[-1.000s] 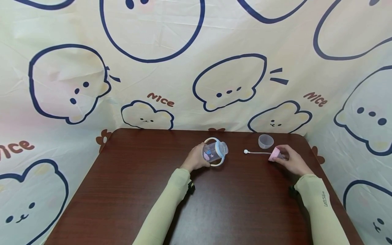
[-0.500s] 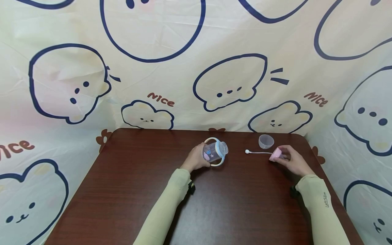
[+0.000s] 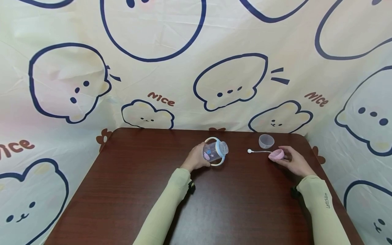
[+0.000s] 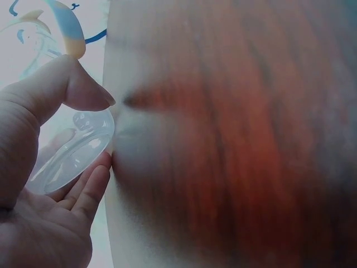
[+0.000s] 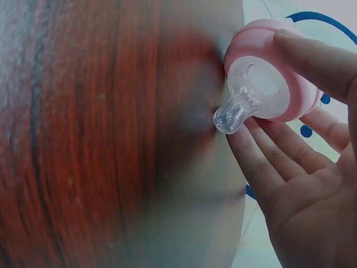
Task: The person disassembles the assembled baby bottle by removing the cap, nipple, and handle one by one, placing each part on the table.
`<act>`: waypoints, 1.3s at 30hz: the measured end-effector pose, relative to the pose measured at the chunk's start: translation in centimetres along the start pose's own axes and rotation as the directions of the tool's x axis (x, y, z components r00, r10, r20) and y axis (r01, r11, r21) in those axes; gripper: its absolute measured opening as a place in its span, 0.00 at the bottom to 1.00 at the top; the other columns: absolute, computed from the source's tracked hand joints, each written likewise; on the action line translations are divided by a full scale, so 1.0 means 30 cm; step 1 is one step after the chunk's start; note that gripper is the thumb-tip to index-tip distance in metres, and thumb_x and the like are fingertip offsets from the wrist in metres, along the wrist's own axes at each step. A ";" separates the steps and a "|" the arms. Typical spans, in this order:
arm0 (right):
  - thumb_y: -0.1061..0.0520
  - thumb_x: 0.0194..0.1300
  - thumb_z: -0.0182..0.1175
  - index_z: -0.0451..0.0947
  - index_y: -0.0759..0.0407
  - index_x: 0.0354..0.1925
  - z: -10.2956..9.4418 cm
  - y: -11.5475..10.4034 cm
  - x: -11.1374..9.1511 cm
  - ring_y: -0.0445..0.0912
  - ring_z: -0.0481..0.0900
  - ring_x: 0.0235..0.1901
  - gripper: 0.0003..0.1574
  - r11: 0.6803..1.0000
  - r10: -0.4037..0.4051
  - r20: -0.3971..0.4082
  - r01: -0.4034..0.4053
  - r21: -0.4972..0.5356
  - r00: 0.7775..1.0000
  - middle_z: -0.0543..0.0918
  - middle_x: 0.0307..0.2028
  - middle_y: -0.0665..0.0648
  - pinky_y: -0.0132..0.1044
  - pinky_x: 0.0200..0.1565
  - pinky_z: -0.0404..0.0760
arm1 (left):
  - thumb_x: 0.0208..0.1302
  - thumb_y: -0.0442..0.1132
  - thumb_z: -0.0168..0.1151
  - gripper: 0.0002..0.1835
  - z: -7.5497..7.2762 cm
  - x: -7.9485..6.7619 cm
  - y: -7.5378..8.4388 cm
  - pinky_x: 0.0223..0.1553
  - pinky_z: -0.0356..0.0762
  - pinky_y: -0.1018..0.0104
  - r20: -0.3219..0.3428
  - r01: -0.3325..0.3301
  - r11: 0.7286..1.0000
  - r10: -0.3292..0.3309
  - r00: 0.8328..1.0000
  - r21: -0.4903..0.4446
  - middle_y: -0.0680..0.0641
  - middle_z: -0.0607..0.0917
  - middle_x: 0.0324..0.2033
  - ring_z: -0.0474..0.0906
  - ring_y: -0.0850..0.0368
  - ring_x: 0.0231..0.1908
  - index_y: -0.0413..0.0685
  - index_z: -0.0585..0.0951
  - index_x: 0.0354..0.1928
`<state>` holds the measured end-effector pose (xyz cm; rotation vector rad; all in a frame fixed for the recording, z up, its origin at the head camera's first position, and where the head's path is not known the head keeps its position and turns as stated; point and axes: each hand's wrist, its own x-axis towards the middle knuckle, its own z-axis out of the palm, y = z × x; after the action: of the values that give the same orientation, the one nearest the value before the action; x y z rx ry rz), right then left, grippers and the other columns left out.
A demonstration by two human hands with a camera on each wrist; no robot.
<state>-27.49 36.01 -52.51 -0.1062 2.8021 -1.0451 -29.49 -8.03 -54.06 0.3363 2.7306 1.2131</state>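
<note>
My left hand (image 3: 194, 158) grips a clear baby bottle (image 3: 211, 152) by its base end. The bottle lies tilted on its side, its uncapped mouth towards the right, with a pale blue collar and two curved handles (image 3: 212, 139). In the left wrist view, thumb and fingers wrap the rounded clear base (image 4: 83, 153). My right hand (image 3: 294, 162) pinches a pink bottle ring (image 3: 277, 154) fitted with a clear nipple (image 5: 240, 106). From the ring's hollow underside a thin straw (image 3: 260, 151) runs left to a white weighted tip (image 3: 249, 151).
A clear domed cap (image 3: 266, 141) stands near the back edge of the brown table (image 3: 147, 177), just behind the straw. A cream cloth with cartoon bears (image 3: 226, 81) hangs behind the table and along its sides.
My right hand has turned the pink ring, so its hollow underside now faces the head camera. The straw's white tip has shifted slightly right. The left hand and bottle have stayed put.
</note>
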 end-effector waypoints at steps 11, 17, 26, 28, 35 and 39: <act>0.39 0.66 0.70 0.58 0.64 0.77 0.001 0.003 0.001 0.73 0.70 0.67 0.55 0.999 -0.045 -0.007 0.045 -0.007 0.999 0.68 0.70 0.75 0.68 0.66 0.69 | 0.36 0.31 0.87 0.50 -0.001 0.005 0.001 0.61 0.77 0.49 -0.017 -0.005 1.000 0.005 1.000 0.027 0.42 0.81 0.57 0.77 0.46 0.56 0.43 0.71 0.66; 0.42 0.65 0.72 0.57 0.65 0.77 -0.001 0.001 -0.004 0.72 0.71 0.66 0.55 0.998 -0.065 -0.005 0.065 -0.001 0.998 0.68 0.70 0.75 0.66 0.65 0.71 | 0.36 0.31 0.87 0.52 0.000 0.002 0.003 0.59 0.79 0.50 -0.006 0.011 1.000 -0.011 1.000 -0.006 0.43 0.81 0.57 0.77 0.46 0.56 0.44 0.71 0.68; 0.42 0.63 0.73 0.57 0.63 0.77 -0.011 0.009 -0.010 0.71 0.73 0.64 0.57 0.996 -0.093 -0.023 0.093 -0.004 0.995 0.68 0.70 0.75 0.64 0.62 0.75 | 0.36 0.31 0.87 0.50 -0.003 0.000 0.002 0.60 0.78 0.49 -0.016 -0.002 1.000 0.003 1.000 0.012 0.43 0.82 0.57 0.78 0.46 0.56 0.44 0.72 0.66; 0.40 0.63 0.73 0.57 0.61 0.78 -0.014 0.006 -0.012 0.71 0.72 0.65 0.58 0.996 -0.087 -0.020 0.087 -0.016 0.996 0.67 0.71 0.74 0.66 0.62 0.75 | 0.36 0.31 0.87 0.51 -0.003 -0.001 0.002 0.60 0.79 0.50 -0.010 0.003 1.000 -0.003 1.000 0.013 0.43 0.81 0.57 0.77 0.46 0.56 0.45 0.71 0.67; 0.46 0.64 0.73 0.59 0.60 0.77 -0.024 -0.030 -0.022 0.71 0.71 0.66 0.54 0.994 -0.104 -0.014 0.104 -0.029 0.994 0.67 0.71 0.74 0.68 0.63 0.73 | 0.36 0.32 0.88 0.52 -0.003 -0.001 0.000 0.59 0.79 0.50 -0.008 0.004 1.000 -0.004 1.000 0.011 0.43 0.81 0.57 0.77 0.46 0.56 0.45 0.70 0.68; 0.50 0.65 0.73 0.60 0.61 0.77 -0.029 -0.066 -0.026 0.71 0.71 0.66 0.51 0.991 -0.134 -0.017 0.133 -0.020 0.991 0.68 0.71 0.74 0.69 0.63 0.72 | 0.36 0.32 0.87 0.50 -0.003 0.002 -0.002 0.60 0.79 0.50 -0.014 -0.008 1.000 0.008 1.000 0.013 0.43 0.81 0.57 0.78 0.46 0.56 0.44 0.71 0.66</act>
<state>-26.85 35.16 -50.47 -0.2919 2.8552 -1.0526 -29.57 -8.10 -54.05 0.3420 2.7526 1.2045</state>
